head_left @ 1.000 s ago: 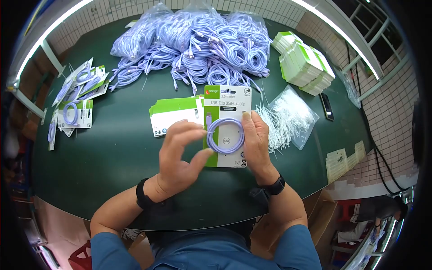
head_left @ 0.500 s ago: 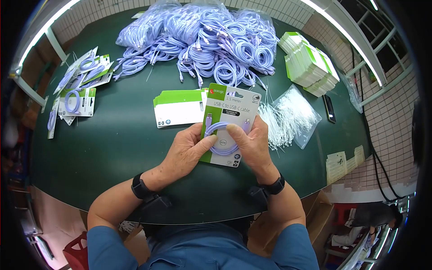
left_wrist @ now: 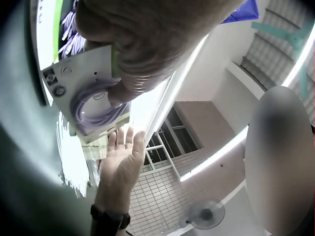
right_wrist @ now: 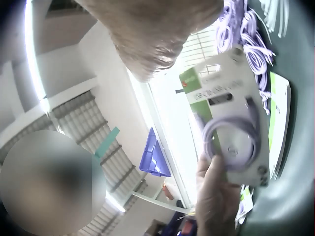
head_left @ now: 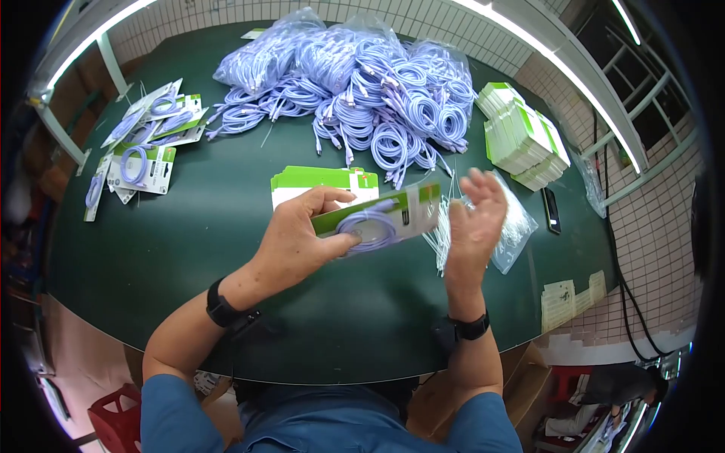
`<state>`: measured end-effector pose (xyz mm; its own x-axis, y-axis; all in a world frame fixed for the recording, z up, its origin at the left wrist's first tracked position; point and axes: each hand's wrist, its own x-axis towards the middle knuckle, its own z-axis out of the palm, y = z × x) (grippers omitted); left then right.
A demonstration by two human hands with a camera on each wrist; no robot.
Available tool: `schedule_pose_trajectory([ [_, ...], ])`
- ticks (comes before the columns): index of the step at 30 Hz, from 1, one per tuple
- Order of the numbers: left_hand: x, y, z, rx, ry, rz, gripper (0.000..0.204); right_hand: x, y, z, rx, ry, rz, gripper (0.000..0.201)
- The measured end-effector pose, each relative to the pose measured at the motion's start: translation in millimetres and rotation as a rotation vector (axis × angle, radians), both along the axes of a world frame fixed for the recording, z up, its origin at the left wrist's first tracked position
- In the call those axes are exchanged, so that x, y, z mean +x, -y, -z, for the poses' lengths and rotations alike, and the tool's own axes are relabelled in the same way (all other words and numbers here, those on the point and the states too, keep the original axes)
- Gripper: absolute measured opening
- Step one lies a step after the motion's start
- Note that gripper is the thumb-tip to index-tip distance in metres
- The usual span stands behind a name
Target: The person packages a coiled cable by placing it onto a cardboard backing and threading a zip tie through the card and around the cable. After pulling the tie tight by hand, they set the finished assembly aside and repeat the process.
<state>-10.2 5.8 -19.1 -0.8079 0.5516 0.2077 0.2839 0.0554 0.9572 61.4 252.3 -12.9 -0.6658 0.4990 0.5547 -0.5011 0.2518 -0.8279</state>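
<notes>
My left hand (head_left: 291,240) pinches a green-and-white package card (head_left: 421,205) at its left end, thumb over the front. A coiled lilac USB-C cable (head_left: 370,228) lies on the card face. The card is turned sideways and tilted above the table. Raised to the right of it is my right hand (head_left: 474,234), fingers extended and apart from the card. In the right wrist view the printed front of the card (right_wrist: 211,73) faces the camera, with the left thumb on the coil. A pile of flat cards (head_left: 325,178) lies just behind the left hand.
Bundled lilac cables (head_left: 355,90), partly bagged, heap up at the back. Finished carded cables (head_left: 155,170) lie at the left. White plastic ties (head_left: 517,226) spill from a clear bag behind the right hand. Card stacks (head_left: 525,140) and a phone (head_left: 551,210) sit at the right.
Both hands held the card upright half a second ago. Now the right hand has let go and moved right, while the left has turned the card sideways and tilted it.
</notes>
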Motion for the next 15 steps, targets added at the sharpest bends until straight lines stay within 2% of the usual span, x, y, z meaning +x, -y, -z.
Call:
schedule_pose_trajectory([
  [1, 0, 3, -10, 0.003, -0.006, -0.008, 0.054, -2, -7, -4, 0.232, -0.103, 0.235, 0.052],
  [2, 2, 6, -20, -0.005, -0.156, -0.041, 0.057, -1, -9, -10, 0.234, -0.108, 0.226, 0.052],
  [4, 5, 8, -31, -0.029, -0.45, -0.102, 0.063, 11, -5, -31, 0.663, -0.156, 0.108, 0.052],
  [5, 7, 8, -31, -0.034, -0.45, -0.103, 0.063, 16, -2, -37, 0.873, -0.178, 0.051, 0.052],
  [6, 10, 7, -31, -0.039, -0.47, -0.082, 0.067, 19, 6, -38, 0.867, -0.177, 0.051, 0.052],
  [8, 15, 5, -31, -0.046, -0.509, -0.035, 0.074, 22, 27, -37, 0.945, -0.042, -0.243, 0.051],
  [9, 14, 5, -30, -0.047, -0.508, -0.032, 0.074, 23, 28, -33, 0.942, -0.039, -0.241, 0.051],
  [12, 8, 6, -25, -0.081, -0.902, -0.067, 0.08, 21, 28, -14, 0.773, 0.12, -0.418, 0.047],
  [13, 7, 5, -23, -0.081, -0.903, -0.067, 0.08, 20, 29, -11, 0.773, 0.119, -0.418, 0.047],
  [15, 5, 2, -19, -0.058, -0.776, -0.224, 0.078, 20, 31, -6, 0.527, 0.216, -0.411, 0.046],
])
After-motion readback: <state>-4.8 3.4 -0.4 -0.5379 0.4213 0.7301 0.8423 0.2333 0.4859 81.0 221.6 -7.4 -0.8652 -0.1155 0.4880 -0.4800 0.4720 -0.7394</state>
